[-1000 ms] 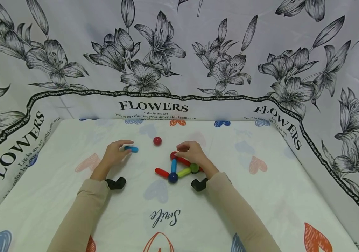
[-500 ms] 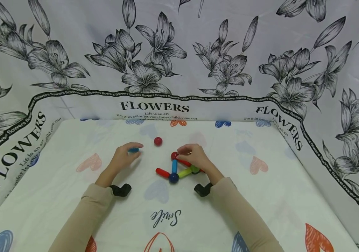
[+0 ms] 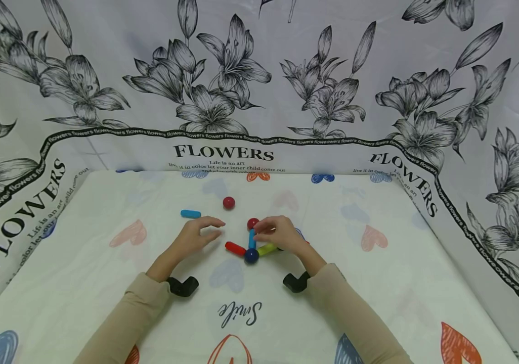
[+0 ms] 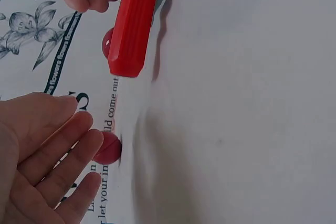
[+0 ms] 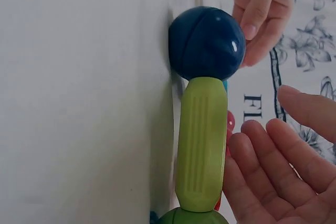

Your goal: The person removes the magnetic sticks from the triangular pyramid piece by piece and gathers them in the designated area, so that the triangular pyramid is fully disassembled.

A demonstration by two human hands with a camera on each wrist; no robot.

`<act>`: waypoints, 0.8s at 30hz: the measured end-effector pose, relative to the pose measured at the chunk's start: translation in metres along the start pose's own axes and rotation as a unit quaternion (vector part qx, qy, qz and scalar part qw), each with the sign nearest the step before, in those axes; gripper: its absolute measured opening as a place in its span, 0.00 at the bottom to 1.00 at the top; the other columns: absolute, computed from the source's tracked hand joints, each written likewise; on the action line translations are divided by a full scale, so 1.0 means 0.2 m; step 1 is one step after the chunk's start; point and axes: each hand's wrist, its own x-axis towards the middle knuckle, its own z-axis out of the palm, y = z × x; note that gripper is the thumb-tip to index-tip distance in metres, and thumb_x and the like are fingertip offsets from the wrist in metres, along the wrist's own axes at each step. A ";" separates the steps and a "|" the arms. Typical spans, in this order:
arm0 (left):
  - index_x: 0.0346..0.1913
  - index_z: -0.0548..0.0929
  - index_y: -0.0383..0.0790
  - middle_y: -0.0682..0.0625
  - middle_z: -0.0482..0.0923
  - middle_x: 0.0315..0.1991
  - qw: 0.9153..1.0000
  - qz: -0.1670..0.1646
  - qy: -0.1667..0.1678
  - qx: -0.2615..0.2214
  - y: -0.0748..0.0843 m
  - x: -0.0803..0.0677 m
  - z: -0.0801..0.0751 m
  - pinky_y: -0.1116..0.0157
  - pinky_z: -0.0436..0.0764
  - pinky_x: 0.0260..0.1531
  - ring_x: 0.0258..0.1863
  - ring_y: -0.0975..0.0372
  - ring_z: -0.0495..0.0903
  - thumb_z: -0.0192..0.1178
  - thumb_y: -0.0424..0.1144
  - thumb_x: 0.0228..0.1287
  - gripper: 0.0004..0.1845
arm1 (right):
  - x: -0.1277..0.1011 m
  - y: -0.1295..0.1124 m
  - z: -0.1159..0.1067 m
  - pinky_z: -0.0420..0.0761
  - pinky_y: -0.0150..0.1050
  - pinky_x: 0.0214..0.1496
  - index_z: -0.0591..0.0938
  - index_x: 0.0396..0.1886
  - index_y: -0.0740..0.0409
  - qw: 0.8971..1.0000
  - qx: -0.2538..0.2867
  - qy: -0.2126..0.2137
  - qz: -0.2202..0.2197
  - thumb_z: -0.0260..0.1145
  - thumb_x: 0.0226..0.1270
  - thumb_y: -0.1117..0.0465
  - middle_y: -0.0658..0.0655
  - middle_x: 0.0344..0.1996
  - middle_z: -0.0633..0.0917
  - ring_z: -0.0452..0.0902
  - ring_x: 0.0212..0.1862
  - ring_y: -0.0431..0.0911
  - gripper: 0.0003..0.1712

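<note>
A partly built figure of magnetic plastic rods and balls lies near the middle of the counter [image 3: 104,283], which is covered by a white cloth printed with hearts. At its near corner sits the dark blue plastic ball [image 3: 251,256]; three rods meet it: the short red ribbed rod [image 3: 234,248] pointing left, the light blue rod [image 3: 251,238] pointing toward the far edge, and the yellow-green ribbed rod [image 3: 266,249] pointing right. A small red ball [image 3: 252,223] caps the far end of the light blue rod. The right hand [image 3: 282,236] rests over the right part of the figure, fingers loosely bent; what lies beneath it cannot be told. The left hand [image 3: 196,236] hovers just left of the red rod, fingers spread, holding nothing. By judgement, assembly is partial: a loose light blue rod [image 3: 190,214] and a loose red ball [image 3: 228,203] lie apart toward the far edge, not yet joined.
</note>
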 end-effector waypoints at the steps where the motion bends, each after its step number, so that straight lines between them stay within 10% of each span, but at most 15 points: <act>1: 0.49 0.83 0.33 0.39 0.84 0.50 1.000 0.003 -0.008 -0.002 0.01 0.00 0.01 0.46 0.77 0.59 0.55 0.46 0.80 0.62 0.30 0.62 0.13 | -0.01 0.00 0.00 0.84 0.35 0.50 0.85 0.44 0.61 1.000 0.000 -0.003 -0.003 0.70 0.60 0.61 0.60 0.42 0.88 0.82 0.44 0.46 0.13; 24: 0.49 0.84 0.35 0.43 0.86 0.47 0.992 0.047 -0.121 -0.005 0.11 -0.02 0.12 0.57 0.82 0.54 0.45 0.55 0.81 0.66 0.35 0.59 0.15 | -0.06 0.01 0.05 0.76 0.24 0.45 0.86 0.45 0.58 0.989 -0.079 -0.090 -0.081 0.74 0.55 0.61 0.56 0.39 0.84 0.75 0.42 0.43 0.17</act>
